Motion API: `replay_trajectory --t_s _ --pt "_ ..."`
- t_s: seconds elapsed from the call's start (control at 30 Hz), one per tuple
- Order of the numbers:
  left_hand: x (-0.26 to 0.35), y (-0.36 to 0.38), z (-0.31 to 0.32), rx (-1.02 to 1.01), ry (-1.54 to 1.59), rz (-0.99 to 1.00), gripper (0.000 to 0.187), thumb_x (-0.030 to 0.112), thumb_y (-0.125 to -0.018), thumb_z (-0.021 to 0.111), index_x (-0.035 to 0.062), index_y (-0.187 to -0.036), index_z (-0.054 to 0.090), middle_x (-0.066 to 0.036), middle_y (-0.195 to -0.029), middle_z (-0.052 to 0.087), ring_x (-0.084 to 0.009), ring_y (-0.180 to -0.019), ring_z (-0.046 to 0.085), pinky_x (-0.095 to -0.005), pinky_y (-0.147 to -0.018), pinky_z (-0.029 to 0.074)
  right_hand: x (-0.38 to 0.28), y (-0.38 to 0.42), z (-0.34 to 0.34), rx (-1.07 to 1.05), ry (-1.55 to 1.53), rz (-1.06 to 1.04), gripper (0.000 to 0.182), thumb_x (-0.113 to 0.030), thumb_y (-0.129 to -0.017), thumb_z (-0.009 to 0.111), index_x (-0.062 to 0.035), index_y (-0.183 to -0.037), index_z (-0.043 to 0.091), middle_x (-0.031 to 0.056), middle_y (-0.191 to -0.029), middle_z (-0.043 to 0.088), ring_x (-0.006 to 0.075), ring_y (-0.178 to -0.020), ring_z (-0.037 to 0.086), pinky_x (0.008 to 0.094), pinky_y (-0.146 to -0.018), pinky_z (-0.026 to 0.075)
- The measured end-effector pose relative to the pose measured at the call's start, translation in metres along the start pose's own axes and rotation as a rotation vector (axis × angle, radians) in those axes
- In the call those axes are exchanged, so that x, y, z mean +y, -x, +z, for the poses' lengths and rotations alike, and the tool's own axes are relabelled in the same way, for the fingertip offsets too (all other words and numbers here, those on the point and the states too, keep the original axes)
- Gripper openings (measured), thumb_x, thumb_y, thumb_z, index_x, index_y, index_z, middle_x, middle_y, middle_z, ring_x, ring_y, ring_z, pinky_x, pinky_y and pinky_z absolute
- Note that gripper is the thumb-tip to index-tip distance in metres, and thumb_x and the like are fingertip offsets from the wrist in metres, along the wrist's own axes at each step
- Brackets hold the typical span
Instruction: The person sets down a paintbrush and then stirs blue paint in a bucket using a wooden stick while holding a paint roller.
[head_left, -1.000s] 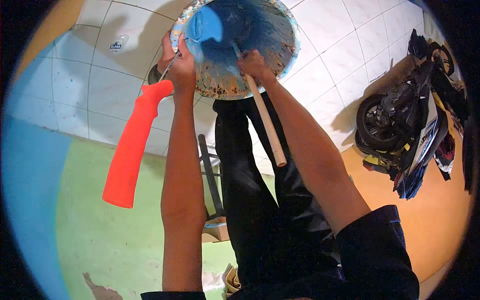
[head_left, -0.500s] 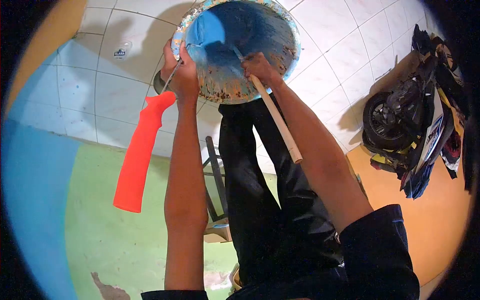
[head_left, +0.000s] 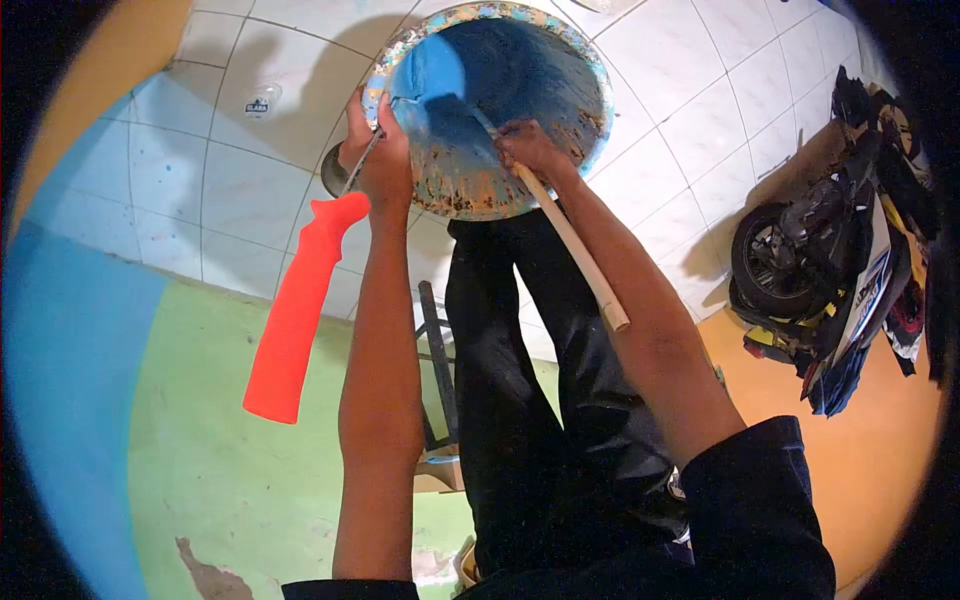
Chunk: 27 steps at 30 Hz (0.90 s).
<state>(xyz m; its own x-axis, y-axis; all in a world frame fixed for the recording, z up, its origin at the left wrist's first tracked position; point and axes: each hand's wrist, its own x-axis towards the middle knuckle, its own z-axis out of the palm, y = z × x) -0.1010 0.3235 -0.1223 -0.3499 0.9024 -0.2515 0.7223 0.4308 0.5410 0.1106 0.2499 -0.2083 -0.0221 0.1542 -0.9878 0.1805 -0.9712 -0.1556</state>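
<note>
My left hand [head_left: 380, 150] is closed at the bucket's left rim, around the metal rod of a roller with a red handle [head_left: 295, 310]. The handle points down toward me, and the roller's blue head [head_left: 422, 68] lies inside the bucket. My right hand [head_left: 535, 150] grips a pale wooden stick [head_left: 575, 245] over the bucket's right part; its blue-stained tip reaches into the bucket. The large round bucket [head_left: 608, 95] has a paint-spattered rim and streaked blue and brown inner walls. How deep the paint is cannot be made out.
A motorcycle [head_left: 790, 265] stands at the right on the white tiled floor [head_left: 690, 90]. A clear plastic cup [head_left: 263, 101] lies at the left. Behind my left forearm is a dark metal frame [head_left: 438, 370]. A green and blue wall [head_left: 230, 420] fills the lower left.
The bucket, both hands, roller and stick appear slightly lower and further right, as does the surrounding floor. Both hands keep their holds.
</note>
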Motion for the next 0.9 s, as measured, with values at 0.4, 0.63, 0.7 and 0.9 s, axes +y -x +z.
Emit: replay_trajectory --t_s 0.4,0.63,0.7,0.9 --pt "0.001 -0.001 -0.001 -0.023 0.005 -0.024 0.032 0.028 -0.097 0.062 0.0125 -0.124 0.062 -0.020 -0.094 0.073 -0.0399 -0.084 0.071 -0.0469 -0.071 0.055 0.028 -0.025 -0.021 -0.224 0.421 -0.873 0.021 -0.023 -0.077 0.064 -0.0069 -0.063 0.066 0.0070 -0.075 0.070 0.0290 -0.080 0.070 0.0403 -0.075 0.056" --pt "0.003 0.001 -0.002 -0.010 -0.027 -0.019 0.033 0.031 -0.097 0.061 0.0119 -0.124 0.062 -0.020 -0.094 0.073 -0.0403 -0.083 0.071 -0.0473 -0.071 0.055 0.026 -0.022 -0.011 -0.238 -0.094 -0.387 0.015 -0.014 -0.082 0.071 -0.0040 -0.078 0.061 0.0044 -0.071 0.064 0.0163 -0.070 0.065 0.0331 -0.066 0.055" --pt "0.003 0.000 -0.002 -0.013 -0.035 -0.018 0.033 0.031 -0.097 0.061 0.0118 -0.123 0.062 -0.021 -0.094 0.073 -0.0403 -0.084 0.071 -0.0472 -0.071 0.055 0.023 -0.015 -0.011 -0.233 -0.091 -0.430 0.016 -0.013 -0.082 0.074 -0.0027 -0.082 0.062 0.0053 -0.071 0.064 0.0148 -0.070 0.064 0.0322 -0.064 0.054" --pt "0.016 -0.001 -0.009 -0.057 -0.030 -0.066 0.030 0.022 -0.097 0.061 0.0098 -0.124 0.059 -0.023 -0.096 0.072 -0.0411 -0.087 0.071 -0.0475 -0.072 0.054 0.024 -0.010 -0.015 -0.603 -0.730 -0.390 0.038 -0.020 -0.082 0.077 0.0070 -0.101 0.060 0.0141 -0.083 0.063 0.0196 -0.071 0.063 0.0319 -0.062 0.054"
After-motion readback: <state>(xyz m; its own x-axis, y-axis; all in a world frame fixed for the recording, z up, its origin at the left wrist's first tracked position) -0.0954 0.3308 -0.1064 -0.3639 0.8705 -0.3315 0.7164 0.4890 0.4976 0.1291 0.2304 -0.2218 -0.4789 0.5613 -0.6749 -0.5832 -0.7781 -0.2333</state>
